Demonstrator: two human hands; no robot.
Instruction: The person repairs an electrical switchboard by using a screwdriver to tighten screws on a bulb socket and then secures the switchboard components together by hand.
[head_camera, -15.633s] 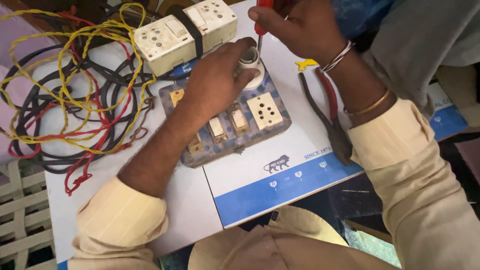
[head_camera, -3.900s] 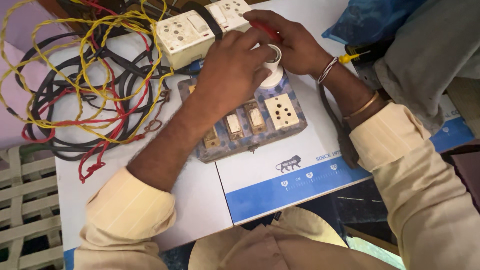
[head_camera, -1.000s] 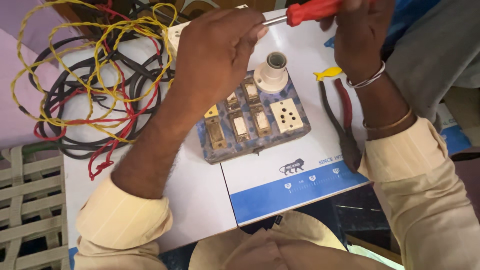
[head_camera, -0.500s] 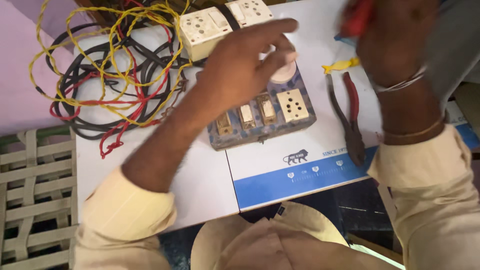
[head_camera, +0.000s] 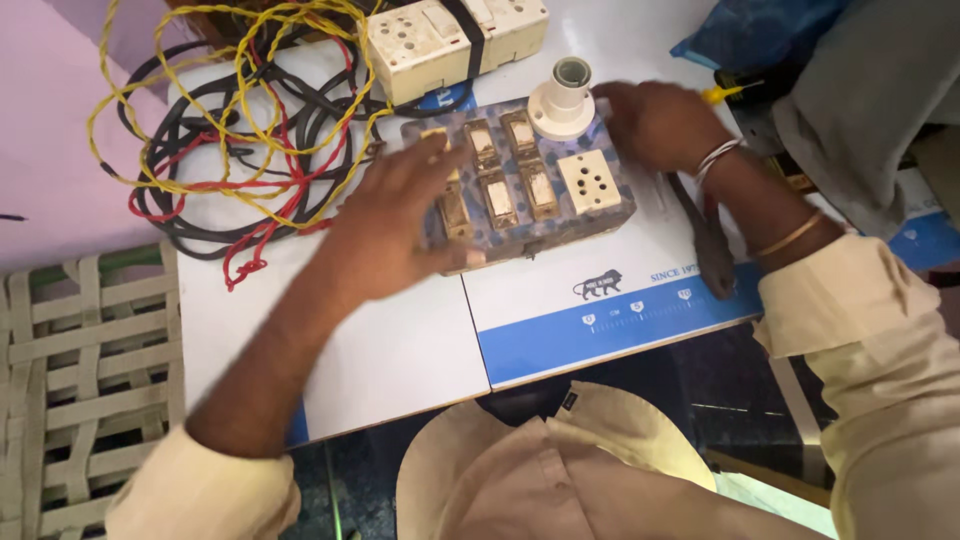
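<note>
Where a moment ago the right hand (head_camera: 655, 122) held a red-handled screwdriver up, it now rests low at the right end of the switch board (head_camera: 520, 185), fingers curled; whether it grips anything, I cannot tell. The left hand (head_camera: 395, 230) lies spread and empty on the board's left edge, steadying it on the white surface (head_camera: 380, 350). The lamp holder (head_camera: 562, 98) stands uncovered.

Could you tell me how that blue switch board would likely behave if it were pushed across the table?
The switch board looks rigid and boxy, lying flat, so it would probably slide rather than tip. The raised white lamp holder at its far corner could snag. The left hand rests at its near edge.
</note>
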